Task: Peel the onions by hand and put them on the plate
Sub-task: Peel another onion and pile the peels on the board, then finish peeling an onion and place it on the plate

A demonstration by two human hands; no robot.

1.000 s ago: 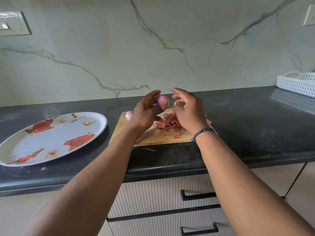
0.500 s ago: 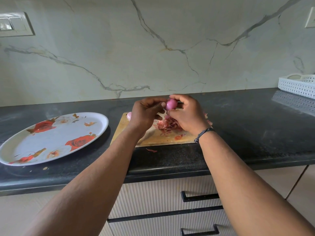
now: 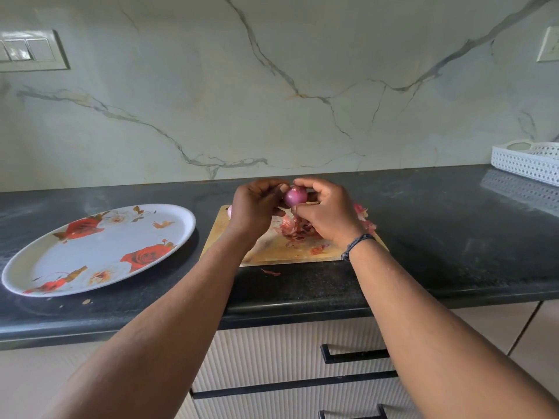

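Note:
A small pink-purple onion (image 3: 295, 197) is held above the wooden cutting board (image 3: 272, 251). My left hand (image 3: 255, 207) grips it from the left with curled fingers. My right hand (image 3: 328, 211) pinches it from the right, thumb below and fingers over the top. A heap of pink onion skins (image 3: 295, 228) lies on the board under my hands. Another pale onion (image 3: 229, 211) peeks out behind my left hand, mostly hidden. The oval white plate (image 3: 99, 249) with red roses lies on the counter to the left, with nothing on it.
The black counter (image 3: 438, 237) runs across the view, its front edge close to me. A stray peel (image 3: 270, 272) lies just in front of the board. A white perforated basket (image 3: 527, 161) stands at the far right. Drawers sit below the counter.
My right hand has closed in on the onion, which both hands now hold. The onion has turned, so its smooth side faces me.

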